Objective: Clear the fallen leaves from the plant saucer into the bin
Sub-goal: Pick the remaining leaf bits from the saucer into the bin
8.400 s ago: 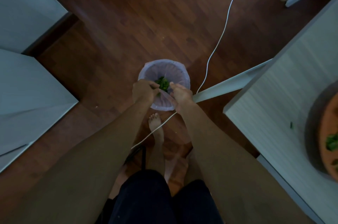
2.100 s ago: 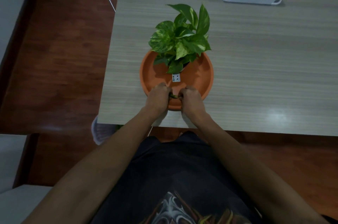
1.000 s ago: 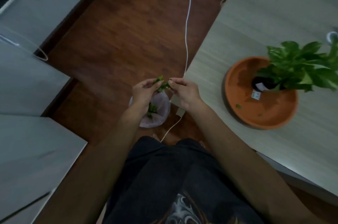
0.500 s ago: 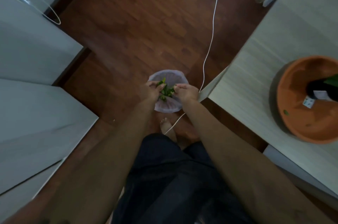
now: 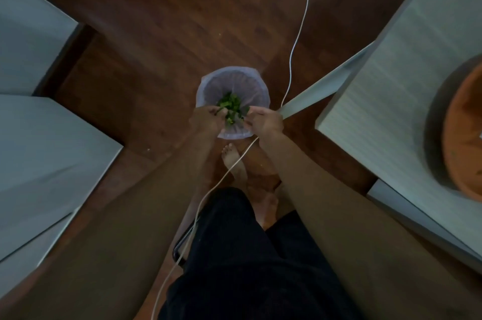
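A small bin (image 5: 233,75) lined with a pale plastic bag stands on the wooden floor. Both my hands hover over its near rim. My left hand (image 5: 206,119) and my right hand (image 5: 266,121) pinch a clump of green leaves (image 5: 230,108) between their fingertips, right above the bin's opening. Whether some of the green lies loose inside the bag I cannot tell. The orange plant saucer (image 5: 463,137) shows only partly at the right edge, on the table, with a few tiny green bits in it.
The pale wood-grain table (image 5: 391,71) fills the right side, its corner close to my right hand. A white cable (image 5: 300,32) runs across the floor past the bin and under my arm. Grey cabinets (image 5: 39,150) stand at the left. My bare foot (image 5: 233,160) is just behind the bin.
My view has tipped further down over the bin, and the saucer has slid to the frame's right edge. Both hands still hold the leaves over the bin, a little lower.
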`<action>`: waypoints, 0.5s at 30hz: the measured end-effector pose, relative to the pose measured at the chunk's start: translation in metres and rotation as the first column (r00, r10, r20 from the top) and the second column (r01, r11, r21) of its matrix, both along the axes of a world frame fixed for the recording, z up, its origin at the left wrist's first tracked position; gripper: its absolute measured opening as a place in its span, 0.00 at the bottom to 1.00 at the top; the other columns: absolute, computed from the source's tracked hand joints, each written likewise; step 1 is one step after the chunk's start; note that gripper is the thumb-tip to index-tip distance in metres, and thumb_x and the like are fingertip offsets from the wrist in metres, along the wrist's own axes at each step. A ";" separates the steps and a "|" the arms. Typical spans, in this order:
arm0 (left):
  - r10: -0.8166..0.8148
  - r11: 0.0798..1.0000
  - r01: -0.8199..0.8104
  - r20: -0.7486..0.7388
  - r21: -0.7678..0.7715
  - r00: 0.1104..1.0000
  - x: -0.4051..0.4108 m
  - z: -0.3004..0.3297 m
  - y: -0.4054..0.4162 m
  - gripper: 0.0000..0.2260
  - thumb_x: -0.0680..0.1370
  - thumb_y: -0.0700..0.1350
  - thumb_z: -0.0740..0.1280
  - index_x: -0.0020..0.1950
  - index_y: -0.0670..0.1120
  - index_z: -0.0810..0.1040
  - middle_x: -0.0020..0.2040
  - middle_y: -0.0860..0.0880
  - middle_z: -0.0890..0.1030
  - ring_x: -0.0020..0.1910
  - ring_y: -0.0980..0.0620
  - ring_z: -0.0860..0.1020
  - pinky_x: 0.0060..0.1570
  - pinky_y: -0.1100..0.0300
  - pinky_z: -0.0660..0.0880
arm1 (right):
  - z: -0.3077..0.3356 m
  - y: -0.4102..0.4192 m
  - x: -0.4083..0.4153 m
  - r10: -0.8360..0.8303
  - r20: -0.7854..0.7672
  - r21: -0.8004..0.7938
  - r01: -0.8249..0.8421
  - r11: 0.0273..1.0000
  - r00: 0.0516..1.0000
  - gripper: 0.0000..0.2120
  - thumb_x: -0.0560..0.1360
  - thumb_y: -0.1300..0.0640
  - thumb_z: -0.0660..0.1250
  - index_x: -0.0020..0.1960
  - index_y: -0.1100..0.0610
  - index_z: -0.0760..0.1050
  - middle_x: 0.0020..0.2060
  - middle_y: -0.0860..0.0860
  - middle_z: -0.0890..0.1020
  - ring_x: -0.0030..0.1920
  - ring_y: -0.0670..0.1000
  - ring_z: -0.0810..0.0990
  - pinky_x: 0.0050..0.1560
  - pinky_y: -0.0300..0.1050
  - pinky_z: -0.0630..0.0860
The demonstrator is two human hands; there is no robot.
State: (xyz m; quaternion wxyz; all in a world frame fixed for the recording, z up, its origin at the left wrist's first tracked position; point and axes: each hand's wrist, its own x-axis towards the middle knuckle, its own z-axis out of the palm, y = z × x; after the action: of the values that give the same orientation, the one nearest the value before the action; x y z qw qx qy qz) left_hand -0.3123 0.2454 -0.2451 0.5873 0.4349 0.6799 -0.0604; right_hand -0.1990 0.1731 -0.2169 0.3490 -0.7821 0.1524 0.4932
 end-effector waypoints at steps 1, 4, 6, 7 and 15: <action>0.033 0.999 -0.033 0.009 -0.005 0.999 0.002 0.002 0.002 0.03 0.70 0.46 0.73 0.38 0.49 0.82 0.48 0.41 0.84 0.48 0.43 0.83 0.53 0.45 0.80 | -0.002 0.001 0.002 0.001 -0.010 -0.003 -0.001 1.000 1.000 0.10 0.73 0.69 0.67 0.38 0.57 0.81 0.50 0.63 0.84 0.52 0.61 0.83 0.56 0.57 0.81; 0.043 0.999 -0.043 0.026 0.000 0.999 0.007 0.014 0.009 0.05 0.70 0.43 0.75 0.37 0.51 0.80 0.46 0.45 0.82 0.50 0.44 0.82 0.53 0.48 0.81 | -0.001 0.002 0.005 0.013 -0.035 0.020 -0.012 1.000 0.999 0.06 0.75 0.68 0.65 0.47 0.64 0.81 0.51 0.66 0.83 0.53 0.63 0.83 0.55 0.56 0.81; 0.068 0.998 -0.068 0.046 -0.007 0.997 0.009 0.019 0.014 0.06 0.69 0.44 0.76 0.39 0.51 0.80 0.48 0.45 0.82 0.51 0.46 0.82 0.53 0.48 0.81 | 0.000 0.004 0.008 0.000 -0.058 0.038 0.002 0.999 0.998 0.09 0.77 0.69 0.63 0.55 0.68 0.78 0.51 0.66 0.82 0.54 0.62 0.83 0.49 0.50 0.83; 0.077 0.997 -0.078 0.051 0.005 0.996 0.009 0.019 0.016 0.07 0.68 0.44 0.77 0.39 0.52 0.80 0.49 0.45 0.83 0.50 0.46 0.82 0.53 0.47 0.81 | 0.001 0.005 0.008 -0.015 -0.055 0.039 0.017 0.999 0.998 0.09 0.77 0.69 0.63 0.56 0.69 0.77 0.48 0.65 0.82 0.52 0.61 0.84 0.45 0.48 0.83; 0.009 0.997 -0.008 -0.005 0.082 1.000 0.004 0.013 0.023 0.08 0.69 0.46 0.75 0.33 0.53 0.79 0.45 0.47 0.83 0.48 0.47 0.83 0.51 0.47 0.81 | 0.001 0.015 0.012 -0.030 -0.101 0.029 0.033 0.999 0.994 0.09 0.74 0.73 0.65 0.52 0.65 0.78 0.55 0.68 0.81 0.54 0.63 0.83 0.55 0.54 0.81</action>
State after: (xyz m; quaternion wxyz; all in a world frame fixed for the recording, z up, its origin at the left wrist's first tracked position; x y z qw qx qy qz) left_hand -0.3079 0.2686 -0.2322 0.5675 0.4556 0.6851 -0.0310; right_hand -0.1873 0.1882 -0.2157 0.3606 -0.7485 0.1746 0.5284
